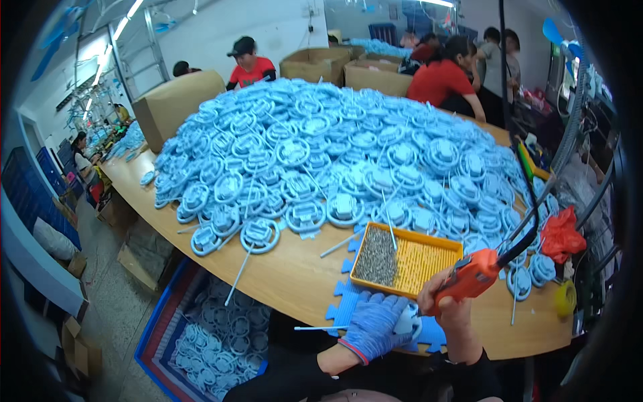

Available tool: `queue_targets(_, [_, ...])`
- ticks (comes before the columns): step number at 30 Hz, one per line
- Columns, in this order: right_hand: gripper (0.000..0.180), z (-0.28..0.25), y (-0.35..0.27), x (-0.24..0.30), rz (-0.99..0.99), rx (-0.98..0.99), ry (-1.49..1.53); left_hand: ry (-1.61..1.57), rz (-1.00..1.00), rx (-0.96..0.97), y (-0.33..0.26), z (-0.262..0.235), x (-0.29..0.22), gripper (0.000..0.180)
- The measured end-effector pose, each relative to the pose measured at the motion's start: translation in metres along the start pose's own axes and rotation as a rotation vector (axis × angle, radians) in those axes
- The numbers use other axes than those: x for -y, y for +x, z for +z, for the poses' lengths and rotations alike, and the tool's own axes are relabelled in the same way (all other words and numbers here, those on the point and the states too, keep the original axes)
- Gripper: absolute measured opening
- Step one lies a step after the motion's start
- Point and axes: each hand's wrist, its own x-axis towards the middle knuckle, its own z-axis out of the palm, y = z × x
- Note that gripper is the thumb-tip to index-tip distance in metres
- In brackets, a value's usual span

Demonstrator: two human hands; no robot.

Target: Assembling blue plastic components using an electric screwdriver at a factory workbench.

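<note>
My left hand, in a blue knit glove, presses a pale blue ring-shaped plastic part onto a blue foam mat. Much of that part is hidden by the hand. Wrapped round an orange electric screwdriver is my bare right hand; the tool's lower end points toward the part, and its tip is hard to make out. Just beyond both hands lies a yellow-orange tray with a ribbed floor. Small dark screws are piled in its left side. A thin pale rod sticks out left of the glove.
A big heap of similar blue parts covers the wooden table. Below its edge stands a blue-rimmed crate of parts. A red plastic bag and yellow tape roll lie right. A black cable runs from the screwdriver. People sit beyond.
</note>
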Motion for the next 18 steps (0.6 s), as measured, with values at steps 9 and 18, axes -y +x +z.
queue_targets(9, [0.061,-0.023,0.003,0.049,-0.266,-0.159,-0.064,0.088,-0.050,-0.228,-0.075,-0.053,0.037,0.058])
queue_targets(18, [0.057,-0.049,0.015,0.038,-0.251,-0.227,-0.100,0.681,-0.284,-0.863,-0.149,-0.168,0.097,0.068])
